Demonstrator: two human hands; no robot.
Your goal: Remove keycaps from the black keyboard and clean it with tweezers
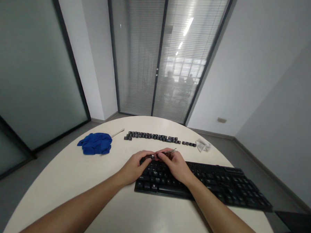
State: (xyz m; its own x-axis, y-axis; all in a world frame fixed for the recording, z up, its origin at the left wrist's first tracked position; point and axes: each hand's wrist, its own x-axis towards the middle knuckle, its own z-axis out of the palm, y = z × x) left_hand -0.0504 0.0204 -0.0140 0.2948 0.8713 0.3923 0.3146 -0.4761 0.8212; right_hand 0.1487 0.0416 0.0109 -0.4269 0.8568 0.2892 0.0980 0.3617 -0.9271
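Observation:
A black keyboard [172, 189] lies across the table in front of me. My left hand [135, 167] is at its upper left corner, with thumb and index finger pinched together. Whatever is between those fingertips is too small to make out. Beside it, over the upper left keys, my right hand [176, 165] is closed around a thin wire-like tool [174, 151], whose end pokes out past the fingers. The fingertips of both hands nearly meet. Beyond them, several loose black keycaps [154, 136] are lined up in rows on the table.
The round-edged cream table [109, 204] carries a crumpled blue cloth [96, 143] on the left, with a pale-handled brush or stick [118, 132] by it. A crumpled white tissue [203, 145] lies at the right end of the keycap rows. Glass panels stand behind.

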